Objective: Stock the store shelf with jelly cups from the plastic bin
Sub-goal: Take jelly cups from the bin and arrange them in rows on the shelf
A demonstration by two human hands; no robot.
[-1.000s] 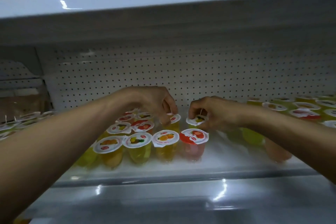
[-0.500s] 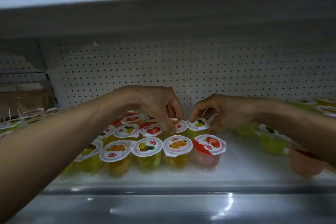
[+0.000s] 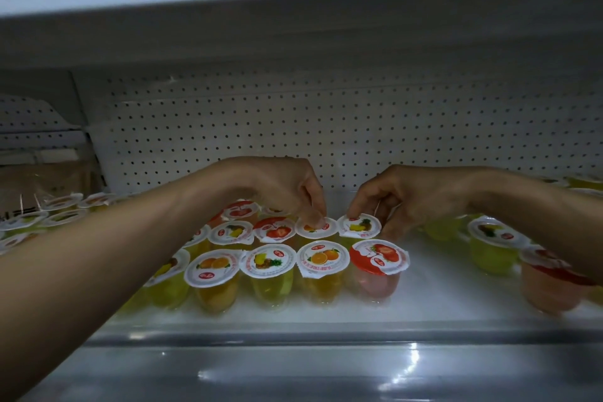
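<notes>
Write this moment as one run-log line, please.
left hand: touches orange cup | right hand: grips pineapple cup | both cups: second row on shelf

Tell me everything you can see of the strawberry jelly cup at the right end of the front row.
The strawberry jelly cup is clear plastic, filled with pink jelly, sealed by a red and white lid with a strawberry picture and crinkled edge. It stands upright on the white shelf, close beside the orange jelly cup on its left. The right hand is behind it and does not touch it.
</notes>
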